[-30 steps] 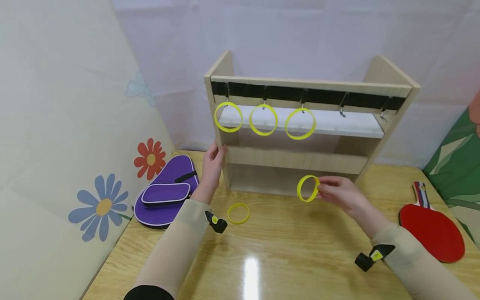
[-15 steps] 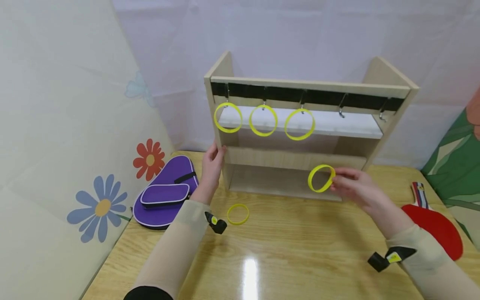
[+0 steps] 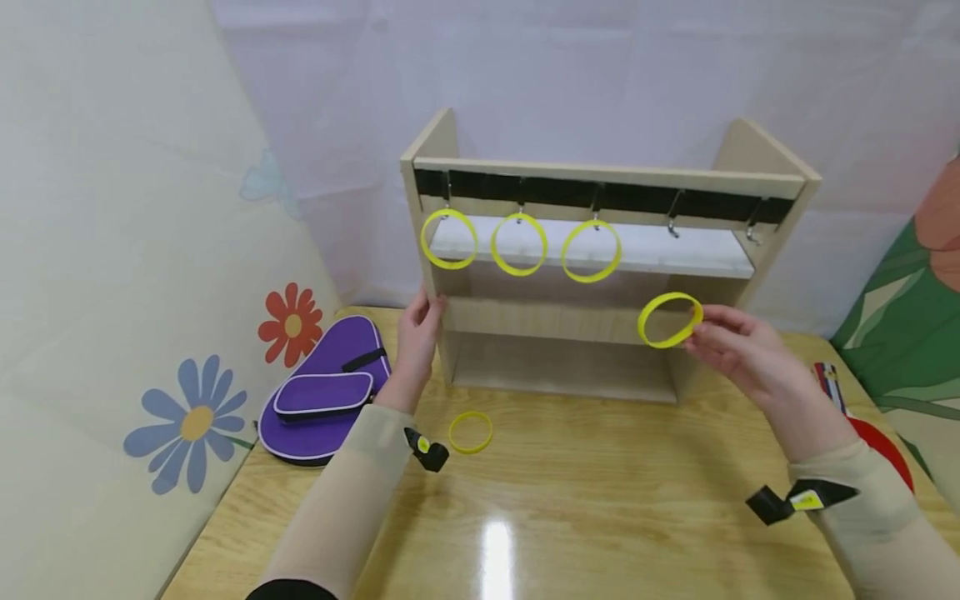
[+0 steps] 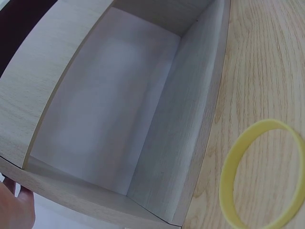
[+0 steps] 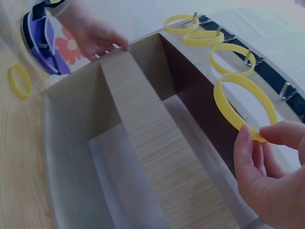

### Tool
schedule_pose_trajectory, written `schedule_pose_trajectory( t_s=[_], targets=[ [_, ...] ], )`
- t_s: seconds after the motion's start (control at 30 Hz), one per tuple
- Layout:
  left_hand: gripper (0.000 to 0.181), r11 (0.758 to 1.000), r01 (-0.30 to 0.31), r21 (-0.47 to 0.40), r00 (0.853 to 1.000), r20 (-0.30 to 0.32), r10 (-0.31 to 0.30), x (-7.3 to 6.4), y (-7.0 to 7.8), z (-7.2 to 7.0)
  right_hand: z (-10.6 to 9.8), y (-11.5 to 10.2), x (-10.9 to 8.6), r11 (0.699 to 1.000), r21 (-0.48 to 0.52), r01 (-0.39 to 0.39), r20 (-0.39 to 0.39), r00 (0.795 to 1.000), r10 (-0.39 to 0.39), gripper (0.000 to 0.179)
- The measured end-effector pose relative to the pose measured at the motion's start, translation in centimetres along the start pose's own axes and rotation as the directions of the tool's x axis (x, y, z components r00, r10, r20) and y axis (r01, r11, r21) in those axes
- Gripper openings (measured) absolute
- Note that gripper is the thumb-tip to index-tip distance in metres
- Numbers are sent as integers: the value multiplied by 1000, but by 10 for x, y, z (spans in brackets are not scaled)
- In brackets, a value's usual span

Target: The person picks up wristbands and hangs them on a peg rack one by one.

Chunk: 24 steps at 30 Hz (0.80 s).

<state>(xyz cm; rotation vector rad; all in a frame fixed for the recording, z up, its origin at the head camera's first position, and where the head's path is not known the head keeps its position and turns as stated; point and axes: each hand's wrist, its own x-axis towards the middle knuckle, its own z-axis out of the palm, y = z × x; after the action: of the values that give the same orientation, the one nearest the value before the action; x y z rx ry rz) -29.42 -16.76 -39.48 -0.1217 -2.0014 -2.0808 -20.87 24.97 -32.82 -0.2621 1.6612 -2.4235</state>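
Observation:
A light wooden shelf unit (image 3: 562,321) stands at the back, with a black strip (image 3: 637,197) of metal hooks along its top front. Three yellow rings hang from the left hooks, among them the leftmost ring (image 3: 424,242). The two right hooks (image 3: 673,227) are bare. My left hand (image 3: 417,346) holds the unit's left side panel, thumb at the front edge. With thumb and fingers, my right hand (image 3: 761,362) pinches another yellow ring (image 3: 643,323), tilted, below the bare hooks and apart from them. One more yellow ring (image 4: 228,176) lies flat on the table.
A purple paddle case (image 3: 315,437) with white piping rests on the table at left. A red table tennis paddle (image 3: 887,450) lies at right, partly behind the right forearm. Flower-patterned cloth (image 3: 195,275) borders the left side, and pale cloth (image 3: 600,75) hangs behind the unit.
My right hand has moved up and to the right, lifting its ring from table height to below the bare hooks. The left hand keeps its hold on the side panel.

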Motion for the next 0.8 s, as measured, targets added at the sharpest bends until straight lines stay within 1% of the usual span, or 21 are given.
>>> schedule_pose_trajectory(
  t_s=[0.17, 0.33, 0.43, 0.6, 0.73, 0.8],
  targets=[
    [51, 1000, 4, 0, 1000, -8, -4, -1, 1, 1, 2, -9, 1, 998, 50, 48, 29, 998, -49, 28],
    [50, 1000, 3, 6, 1000, -4, -3, -1, 2, 1, 9, -18, 1, 997, 65, 46, -30, 999, -44, 24],
    [50, 1000, 0, 6, 1000, -11, 0, -2, 2, 1, 12, -22, 2, 992, 111, 53, -58, 997, -47, 23],
    [50, 1000, -2, -4, 1000, -19, 2, -2, 2, 2, 17, -24, 4, 972, 219, 84, -62, 995, -72, 22],
    [50, 1000, 1, -4, 1000, -19, -1, -1, 1, 2, 20, -27, 6, 961, 256, 103, -76, 993, -87, 22],
    [50, 1000, 2, -7, 1000, -13, -2, 0, 0, 1, 21, -28, 7, 962, 252, 108, -88, 992, -89, 21]
  ],
)
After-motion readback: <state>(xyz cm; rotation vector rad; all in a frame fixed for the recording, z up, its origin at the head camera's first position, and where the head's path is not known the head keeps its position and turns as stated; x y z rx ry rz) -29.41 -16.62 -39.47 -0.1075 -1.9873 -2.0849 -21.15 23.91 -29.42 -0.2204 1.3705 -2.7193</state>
